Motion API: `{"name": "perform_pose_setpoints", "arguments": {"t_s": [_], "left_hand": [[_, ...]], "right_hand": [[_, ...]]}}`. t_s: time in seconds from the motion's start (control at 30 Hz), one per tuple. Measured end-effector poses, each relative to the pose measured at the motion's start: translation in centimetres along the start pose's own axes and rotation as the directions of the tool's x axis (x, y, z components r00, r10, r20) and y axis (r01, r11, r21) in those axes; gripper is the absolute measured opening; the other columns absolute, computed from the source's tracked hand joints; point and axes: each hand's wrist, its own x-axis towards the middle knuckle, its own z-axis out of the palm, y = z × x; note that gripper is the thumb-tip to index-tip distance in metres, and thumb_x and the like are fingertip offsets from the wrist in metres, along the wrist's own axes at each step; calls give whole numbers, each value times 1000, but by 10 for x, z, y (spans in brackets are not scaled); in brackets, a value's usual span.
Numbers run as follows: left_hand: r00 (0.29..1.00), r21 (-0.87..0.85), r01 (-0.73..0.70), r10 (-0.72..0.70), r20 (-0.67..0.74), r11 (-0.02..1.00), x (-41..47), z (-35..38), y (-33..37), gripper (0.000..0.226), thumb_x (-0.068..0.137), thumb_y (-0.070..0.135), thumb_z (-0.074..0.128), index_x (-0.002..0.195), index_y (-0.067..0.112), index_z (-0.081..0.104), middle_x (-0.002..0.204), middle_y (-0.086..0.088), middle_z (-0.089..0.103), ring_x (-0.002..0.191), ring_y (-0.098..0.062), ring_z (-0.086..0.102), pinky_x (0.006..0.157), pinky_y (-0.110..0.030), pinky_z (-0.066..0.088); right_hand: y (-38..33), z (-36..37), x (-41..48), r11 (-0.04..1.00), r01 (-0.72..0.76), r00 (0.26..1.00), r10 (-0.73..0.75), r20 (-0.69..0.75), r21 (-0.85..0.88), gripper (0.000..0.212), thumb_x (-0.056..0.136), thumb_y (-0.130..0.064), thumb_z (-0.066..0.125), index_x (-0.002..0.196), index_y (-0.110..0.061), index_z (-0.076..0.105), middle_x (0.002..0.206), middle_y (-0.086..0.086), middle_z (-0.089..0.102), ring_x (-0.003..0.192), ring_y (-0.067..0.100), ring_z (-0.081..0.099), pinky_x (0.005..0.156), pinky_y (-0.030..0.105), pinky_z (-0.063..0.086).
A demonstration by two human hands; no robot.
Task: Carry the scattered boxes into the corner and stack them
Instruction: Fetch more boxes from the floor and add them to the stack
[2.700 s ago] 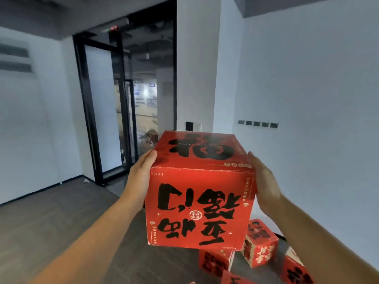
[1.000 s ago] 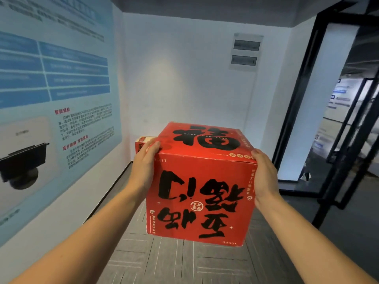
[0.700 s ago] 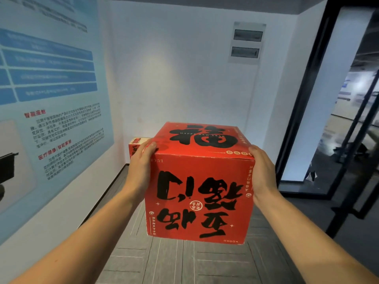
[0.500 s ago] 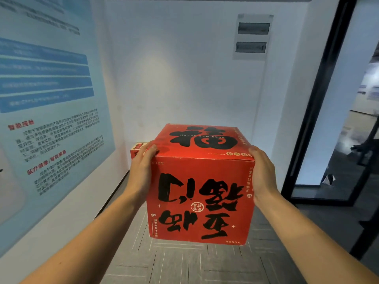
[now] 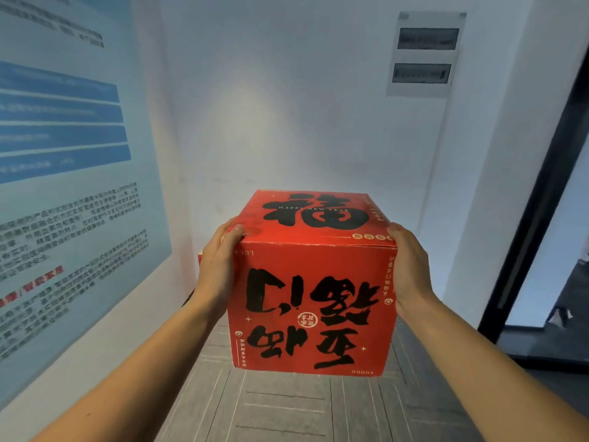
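a narrow room corner is shown. the white back wall (image 5: 287, 106) is met on the left by a side wall, which is covered largely by a pale blue poster (image 5: 63, 202) printed with dark blue bars, black text and red headings; the print is too blurred to be read. the floor (image 5: 287, 409) is laid with grey carpet tiles marked by thin pale lines. on the right, a black door frame (image 5: 538, 237) is set beside a white pillar. a grey electrical panel (image 5: 425, 54) with two dark windows is mounted high on the back wall, towards the right.

a red box (image 5: 312, 291) with bold black characters is held in the air at the centre of the view, above the floor and in front of the back wall. "happy new year" is printed across its top face. the box is clamped between both hands. the left hand (image 5: 218, 269) is pressed against the left side, with the thumb laid over the top edge. the right hand (image 5: 411, 269) is pressed against the right side in the same way. a sliver of a second red box (image 5: 200, 266) is seen behind the left hand, towards the corner; its support cannot be told.
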Motion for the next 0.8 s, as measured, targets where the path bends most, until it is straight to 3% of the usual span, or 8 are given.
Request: {"name": "perform_pose_setpoints", "arguments": {"t_s": [0.17,0.27,0.33,0.5,0.63,0.8], "left_hand": [[1000,5,19,-19,21,1000,122,2,-78,49,90,57,56,128,30,72,130,2,74,127,-23,65,116,-57,42],[999,-21,42,-41,30,999,190,11,-104,50,88,55,57,127,29,73,130,1,74,127,-22,66,116,-57,42],[998,-39,59,-57,31,998,229,20,-117,49,88,54,58,126,28,73,128,1,74,124,-21,67,116,-54,44],[999,-53,50,-49,15,997,325,43,-157,45,90,46,55,126,24,72,125,3,75,120,-17,68,110,-43,49],[998,-27,57,-57,5,998,401,64,-212,41,93,45,55,125,26,72,122,4,77,116,-14,70,103,-38,52],[997,24,78,-78,-22,997,498,101,-277,28,108,24,48,125,22,71,114,9,78,105,-3,72,87,-24,50]], "right_hand": [[43,57,100,998,-10,999,8,-40,-56,26,104,-41,53,120,-29,71,112,-1,77,108,23,73,103,52,56],[57,86,160,997,-7,998,2,-59,-80,40,90,-53,56,121,-32,70,116,-2,76,110,21,73,105,55,54],[66,101,199,996,-10,998,5,-63,-85,42,88,-55,56,120,-33,70,115,-2,77,108,21,73,104,55,55],[99,140,306,998,-2,998,-3,-68,-67,23,105,-41,51,118,-34,69,110,-3,77,104,19,74,99,49,58],[146,165,393,999,-18,998,15,-54,-46,24,108,-37,48,121,-31,67,108,-1,76,101,18,74,90,40,60],[201,190,515,998,-61,997,59,-56,-31,27,109,-36,47,127,-28,65,111,-1,75,99,15,74,81,35,57]]}}
